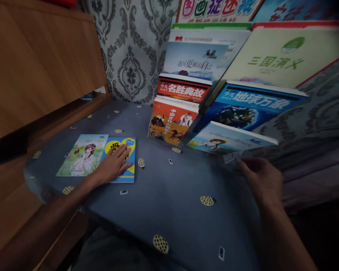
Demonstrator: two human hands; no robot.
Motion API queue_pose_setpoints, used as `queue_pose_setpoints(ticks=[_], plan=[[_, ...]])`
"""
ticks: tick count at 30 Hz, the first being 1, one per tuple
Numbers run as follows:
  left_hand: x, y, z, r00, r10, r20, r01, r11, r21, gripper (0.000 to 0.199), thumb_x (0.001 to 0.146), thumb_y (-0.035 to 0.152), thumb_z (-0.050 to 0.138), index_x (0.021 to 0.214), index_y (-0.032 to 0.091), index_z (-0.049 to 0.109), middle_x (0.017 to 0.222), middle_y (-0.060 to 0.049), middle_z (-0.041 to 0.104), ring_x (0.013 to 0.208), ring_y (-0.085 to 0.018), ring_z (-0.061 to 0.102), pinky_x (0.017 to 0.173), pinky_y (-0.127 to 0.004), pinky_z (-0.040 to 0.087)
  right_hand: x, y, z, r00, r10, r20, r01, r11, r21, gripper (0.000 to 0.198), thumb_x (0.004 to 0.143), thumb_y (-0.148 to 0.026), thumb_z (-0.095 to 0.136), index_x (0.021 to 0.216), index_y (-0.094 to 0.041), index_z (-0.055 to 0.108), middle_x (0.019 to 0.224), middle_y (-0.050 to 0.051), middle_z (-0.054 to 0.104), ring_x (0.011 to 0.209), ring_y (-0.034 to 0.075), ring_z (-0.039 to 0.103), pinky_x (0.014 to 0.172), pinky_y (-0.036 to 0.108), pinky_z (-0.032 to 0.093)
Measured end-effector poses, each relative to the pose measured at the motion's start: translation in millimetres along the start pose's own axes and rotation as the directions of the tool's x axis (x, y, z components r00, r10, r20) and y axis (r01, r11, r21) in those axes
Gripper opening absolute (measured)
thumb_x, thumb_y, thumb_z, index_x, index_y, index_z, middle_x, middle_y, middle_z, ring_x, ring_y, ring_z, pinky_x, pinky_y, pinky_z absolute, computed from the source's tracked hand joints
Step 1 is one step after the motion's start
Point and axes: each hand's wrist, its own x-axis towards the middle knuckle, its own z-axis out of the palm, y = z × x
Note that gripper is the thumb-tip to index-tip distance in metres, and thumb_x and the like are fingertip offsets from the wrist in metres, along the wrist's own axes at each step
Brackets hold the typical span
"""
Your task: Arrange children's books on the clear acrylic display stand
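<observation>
My left hand (117,163) lies flat with its fingers a little spread on a blue and yellow book (131,171) on the table. A second book (84,156), with a girl in a green field on its cover, lies beside it on the left. At the right, my right hand (261,178) has its fingers curled in a pinch at the lower front edge of a clear book stand (231,157). Just above that hand, a pale blue book (228,140) leans in the lowest row. An orange book (173,122) stands to its left.
The table has a grey-blue cloth (169,203) with pineapple prints. Behind the lowest row stand a blue book with a globe (243,107), a red book (183,90) and several others. A wooden cabinet (45,56) borders the left side, and patterned wallpaper (127,56) covers the back.
</observation>
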Motion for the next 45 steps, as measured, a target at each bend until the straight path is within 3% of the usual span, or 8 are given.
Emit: queue_pose_setpoints(ticks=[4, 8, 15, 19, 22, 26, 35, 45], plan=[[-18, 16, 3, 0.996, 0.090, -0.008, -0.090, 0.996, -0.004, 0.065, 0.104, 0.055, 0.026, 0.157, 0.018, 0.031, 0.165, -0.011, 0.029, 0.155, -0.023, 0.021, 0.124, -0.046, 0.017, -34, -23, 14, 0.954, 0.032, 0.299, -0.087, 0.981, 0.173, 0.043, 0.075, -0.063, 0.063, 0.074, -0.021, 0.064, 0.060, 0.008, 0.069, 0.058, 0.025, 0.068, 0.059, 0.036, 0.051], [-35, 37, 8, 0.982, 0.182, -0.052, -0.183, 0.983, -0.016, 0.062, 0.104, 0.054, 0.031, 0.155, 0.019, 0.035, 0.163, -0.010, 0.034, 0.153, -0.023, 0.026, 0.124, -0.047, 0.021, -71, -62, 46, 0.879, -0.254, 0.403, 0.121, 0.937, 0.327, 0.040, 0.081, -0.060, 0.059, 0.078, -0.021, 0.067, 0.071, 0.006, 0.072, 0.066, 0.023, 0.069, 0.063, 0.034, 0.053], [-57, 64, -12, 0.956, 0.294, -0.015, -0.269, 0.852, -0.449, 0.038, 0.103, 0.041, 0.044, 0.135, 0.033, 0.062, 0.145, 0.002, 0.060, 0.138, -0.022, 0.052, 0.121, -0.043, 0.035, -116, -128, 101, 0.578, -0.676, 0.456, 0.427, 0.728, 0.537, 0.021, 0.096, -0.030, 0.054, 0.108, -0.022, 0.070, 0.116, 0.010, 0.073, 0.114, 0.025, 0.066, 0.102, 0.044, 0.051], [-54, 26, -34, 0.996, -0.006, -0.091, -0.053, 0.769, -0.637, 0.042, 0.102, 0.042, 0.037, 0.125, 0.025, 0.068, 0.134, -0.004, 0.069, 0.124, -0.023, 0.063, 0.108, -0.040, 0.049, -139, -147, 124, 0.503, -0.724, 0.471, 0.464, 0.686, 0.560, 0.034, 0.100, -0.031, 0.052, 0.131, -0.020, 0.060, 0.144, 0.014, 0.056, 0.136, 0.026, 0.052, 0.113, 0.049, 0.044], [-51, -23, -40, 0.914, -0.341, -0.219, 0.243, 0.893, -0.378, 0.056, 0.097, 0.050, 0.037, 0.132, 0.013, 0.059, 0.141, -0.019, 0.060, 0.133, -0.034, 0.054, 0.112, -0.051, 0.042, -151, -156, 129, 0.460, -0.735, 0.497, 0.508, 0.678, 0.532, 0.043, 0.100, -0.033, 0.053, 0.141, -0.018, 0.052, 0.156, 0.017, 0.042, 0.145, 0.027, 0.041, 0.117, 0.049, 0.040], [-57, -68, -42, 0.797, -0.595, -0.108, 0.597, 0.802, -0.014, 0.069, 0.093, 0.060, 0.037, 0.137, 0.008, 0.051, 0.141, -0.032, 0.053, 0.129, -0.049, 0.050, 0.097, -0.068, 0.044, -157, -162, 129, 0.421, -0.741, 0.524, 0.589, 0.662, 0.463, 0.042, 0.100, -0.031, 0.054, 0.141, -0.021, 0.053, 0.155, 0.016, 0.043, 0.143, 0.029, 0.044, 0.115, 0.052, 0.042], [-49, -94, -63, 0.678, -0.734, 0.033, 0.732, 0.679, 0.057, 0.088, 0.080, 0.083, 0.041, 0.133, 0.013, 0.049, 0.128, -0.031, 0.059, 0.117, -0.050, 0.059, 0.080, -0.058, 0.053, -158, -162, 128, 0.412, -0.751, 0.516, 0.648, 0.639, 0.414, 0.043, 0.100, -0.030, 0.052, 0.141, -0.019, 0.053, 0.155, 0.018, 0.043, 0.140, 0.031, 0.047, 0.112, 0.053, 0.045], [-50, -123, -82, 0.679, -0.731, 0.071, 0.709, 0.627, -0.324, 0.043, 0.074, 0.063, 0.065, 0.072, 0.021, 0.055, 0.065, -0.001, 0.065, 0.070, -0.024, 0.065, 0.056, -0.026, 0.045, -158, -161, 127, 0.419, -0.766, 0.487, 0.644, 0.629, 0.435, 0.042, 0.100, -0.031, 0.053, 0.142, -0.024, 0.052, 0.153, 0.015, 0.046, 0.138, 0.031, 0.049, 0.111, 0.054, 0.047]])
